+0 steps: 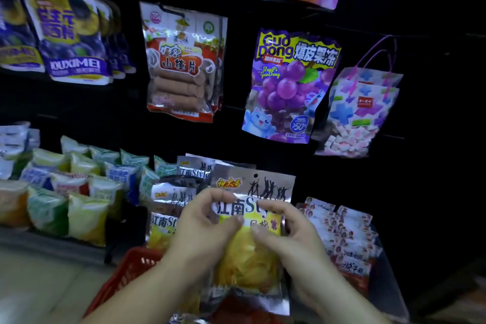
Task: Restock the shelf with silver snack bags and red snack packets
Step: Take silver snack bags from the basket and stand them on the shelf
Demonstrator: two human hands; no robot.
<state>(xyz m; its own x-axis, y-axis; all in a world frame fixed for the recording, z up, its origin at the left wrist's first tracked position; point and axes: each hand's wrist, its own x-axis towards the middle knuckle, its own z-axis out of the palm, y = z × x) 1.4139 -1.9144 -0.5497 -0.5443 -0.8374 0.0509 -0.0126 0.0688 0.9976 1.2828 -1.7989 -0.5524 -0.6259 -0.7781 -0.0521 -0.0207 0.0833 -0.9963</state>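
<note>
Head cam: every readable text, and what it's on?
"Guo Dong", "爆皮果冻", "BaoPi GuoDong", "≥50": purple grape bag
"山楂片": hanging red-trimmed bag
"OUXIM", ends blurred: blue-purple bag
"江南Style": shelved silver snack bag
"江南St", rest covered: held silver snack bag
Too blurred: red snack packets, small shelf packs

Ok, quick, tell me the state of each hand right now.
Left hand: holding the silver snack bag, thumb and fingers pinching its left side.
Right hand: holding the same bag, fingers curled round its right side.

The shelf (391, 289) carries silver snack bags (168, 208), red snack packets (349, 234) beside them, green-yellow packets (68, 208) left.
</note>
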